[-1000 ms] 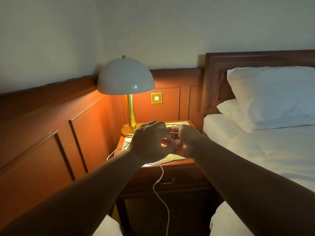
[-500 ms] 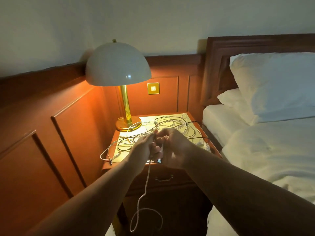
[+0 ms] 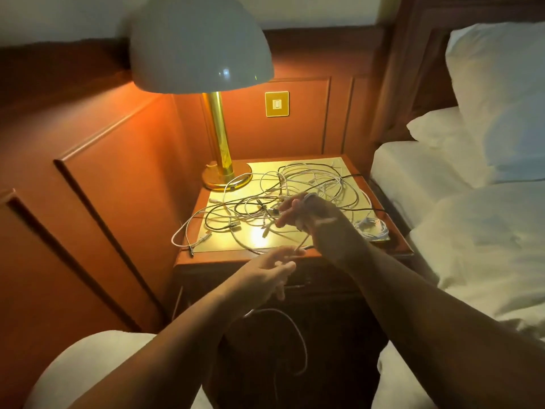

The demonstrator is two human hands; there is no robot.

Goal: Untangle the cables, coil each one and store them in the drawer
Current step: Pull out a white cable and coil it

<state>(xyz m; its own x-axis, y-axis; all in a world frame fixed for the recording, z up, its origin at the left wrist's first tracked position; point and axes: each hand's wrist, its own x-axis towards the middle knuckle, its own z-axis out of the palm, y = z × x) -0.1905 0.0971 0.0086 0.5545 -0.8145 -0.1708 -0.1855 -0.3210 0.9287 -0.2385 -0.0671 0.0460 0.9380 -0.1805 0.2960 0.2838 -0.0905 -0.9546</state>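
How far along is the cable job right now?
Done: one small white coil appears to lie at the nightstand's right edge. In hand: the right hand winds a white cable; the left hand feeds it. Left: the tangled pile, and the drawer looks closed.

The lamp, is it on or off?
On. The lamp throws a warm orange glow on the wall panel and nightstand under its shade.

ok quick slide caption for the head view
Right hand winds a white cable above tangled cables on the nightstand.
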